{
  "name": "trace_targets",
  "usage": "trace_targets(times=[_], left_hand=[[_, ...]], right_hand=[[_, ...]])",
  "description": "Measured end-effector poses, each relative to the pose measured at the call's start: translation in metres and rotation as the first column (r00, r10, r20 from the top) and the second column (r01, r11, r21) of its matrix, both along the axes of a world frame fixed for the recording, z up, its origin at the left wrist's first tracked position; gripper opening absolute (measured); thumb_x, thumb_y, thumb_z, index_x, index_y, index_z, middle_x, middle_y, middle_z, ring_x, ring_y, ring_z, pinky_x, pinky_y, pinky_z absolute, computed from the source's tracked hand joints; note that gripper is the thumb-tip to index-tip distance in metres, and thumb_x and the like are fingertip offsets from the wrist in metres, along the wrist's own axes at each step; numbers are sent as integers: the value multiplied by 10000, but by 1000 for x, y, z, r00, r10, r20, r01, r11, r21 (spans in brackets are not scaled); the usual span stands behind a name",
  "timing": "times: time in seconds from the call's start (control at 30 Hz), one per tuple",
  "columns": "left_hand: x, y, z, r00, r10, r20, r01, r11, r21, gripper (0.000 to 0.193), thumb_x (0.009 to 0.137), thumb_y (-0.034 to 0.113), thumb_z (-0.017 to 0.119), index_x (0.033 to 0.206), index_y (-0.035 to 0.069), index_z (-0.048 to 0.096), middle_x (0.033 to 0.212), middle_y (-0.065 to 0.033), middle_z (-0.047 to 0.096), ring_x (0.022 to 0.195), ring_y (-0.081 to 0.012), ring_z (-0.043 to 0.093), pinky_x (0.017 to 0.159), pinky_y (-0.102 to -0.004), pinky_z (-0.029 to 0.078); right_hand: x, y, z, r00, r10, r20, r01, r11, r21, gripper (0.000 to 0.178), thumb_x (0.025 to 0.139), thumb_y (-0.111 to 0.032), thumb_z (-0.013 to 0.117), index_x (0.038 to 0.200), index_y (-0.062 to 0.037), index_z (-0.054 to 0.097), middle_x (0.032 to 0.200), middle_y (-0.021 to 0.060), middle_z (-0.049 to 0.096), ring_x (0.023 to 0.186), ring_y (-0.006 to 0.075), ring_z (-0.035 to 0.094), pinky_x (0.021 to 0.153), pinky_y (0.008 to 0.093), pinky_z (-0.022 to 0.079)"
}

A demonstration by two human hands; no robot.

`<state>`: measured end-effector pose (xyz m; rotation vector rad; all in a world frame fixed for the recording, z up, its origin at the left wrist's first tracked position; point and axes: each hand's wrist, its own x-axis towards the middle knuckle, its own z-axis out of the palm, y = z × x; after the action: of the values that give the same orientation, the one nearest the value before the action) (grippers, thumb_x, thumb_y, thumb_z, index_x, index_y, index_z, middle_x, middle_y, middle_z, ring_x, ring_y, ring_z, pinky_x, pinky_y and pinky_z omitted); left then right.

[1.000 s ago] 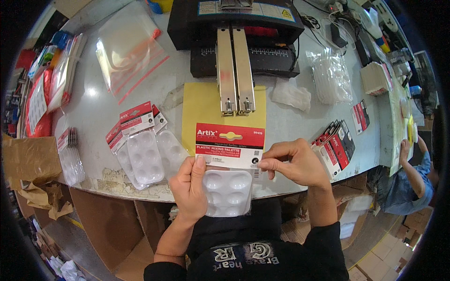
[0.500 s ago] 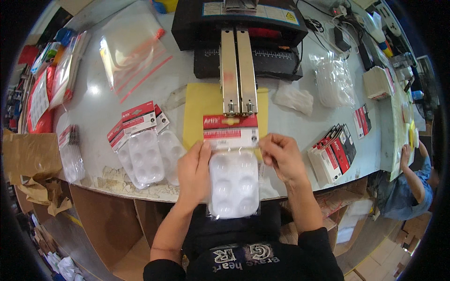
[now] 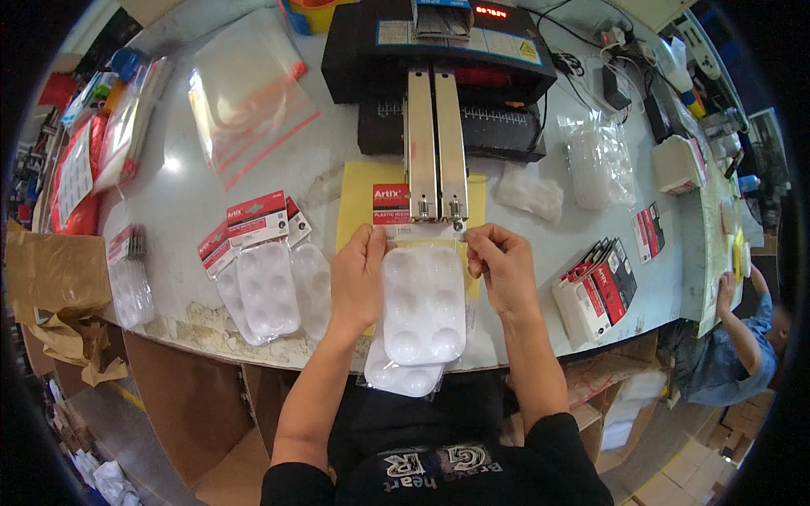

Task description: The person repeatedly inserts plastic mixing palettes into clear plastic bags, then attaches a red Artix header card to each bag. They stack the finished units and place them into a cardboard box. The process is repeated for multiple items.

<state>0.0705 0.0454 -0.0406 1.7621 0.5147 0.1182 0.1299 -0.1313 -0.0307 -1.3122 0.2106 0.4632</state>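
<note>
A white paint palette (image 3: 423, 299) in a clear bag lies at the table's front edge, topped by a red and white header card (image 3: 390, 207). My left hand (image 3: 359, 270) pinches the card's left lower corner between thumb and fingers. Its right corner is held by my right hand (image 3: 502, 270). The card's upper part reaches under the two long metal arms of a black stapling machine (image 3: 435, 143), which hide its middle and right. Below the first palette, a second bagged palette (image 3: 405, 379) sticks out over the edge. Under the card is a yellow sheet (image 3: 354, 190).
Finished-looking carded palettes (image 3: 268, 282) lie in a loose pile on the left. Folded header cards (image 3: 597, 291) stand in a row at right. Clear bags (image 3: 245, 101) lie back left, a plastic-wrapped bundle (image 3: 599, 160) back right. Another person's arm (image 3: 742, 316) shows far right.
Both hands have pushed the bagged palette forward, so its card now sits beneath the metal arms. My right fingers have settled on the card's corner. A second palette now shows below.
</note>
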Motion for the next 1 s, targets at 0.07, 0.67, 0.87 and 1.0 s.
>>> trace_targets(times=[0.07, 0.67, 0.87, 1.0], left_hand=[[2, 2, -1, 1000, -16, 26, 17, 999, -49, 334, 999, 258, 445, 834, -24, 514, 704, -104, 569, 653, -162, 497, 644, -300, 429], [-47, 106, 41, 969, 246, -19, -93, 436, 895, 307, 894, 292, 584, 1043, 26, 612, 1130, -198, 550, 1060, -349, 514, 902, -434, 397], [-55, 8, 3, 987, -158, 2, 126, 798, 590, 231, 798, 209, 708, 890, 25, 603, 1038, -150, 498, 1023, -309, 487, 891, -403, 387], [-42, -11, 14, 986, -108, 125, 45, 903, 428, 171, 794, 126, 702, 842, 20, 577, 1004, -136, 539, 968, -273, 525, 868, -361, 408]], right_hand=[[-1, -1, -1, 999, -7, -34, 7, 1000, -8, 136, 841, -103, 663, 788, 21, 646, 647, 31, 576, 524, 72, 487, 499, 219, 388], [-25, -184, 43, 844, 409, 347, 297, 181, -937, 1005, 539, -277, 882, 1351, 73, 402, 1360, 256, 466, 1193, 350, 531, 1042, 388, 359], [-12, -214, 31, 927, 208, 313, 203, 425, -882, 832, 580, -323, 866, 1266, 17, 540, 1131, 208, 637, 1040, 280, 618, 963, 357, 419], [-9, -184, 65, 871, 346, 349, 297, 196, -935, 605, 646, -241, 839, 1166, -16, 627, 896, 139, 713, 798, 197, 677, 770, 300, 512]])
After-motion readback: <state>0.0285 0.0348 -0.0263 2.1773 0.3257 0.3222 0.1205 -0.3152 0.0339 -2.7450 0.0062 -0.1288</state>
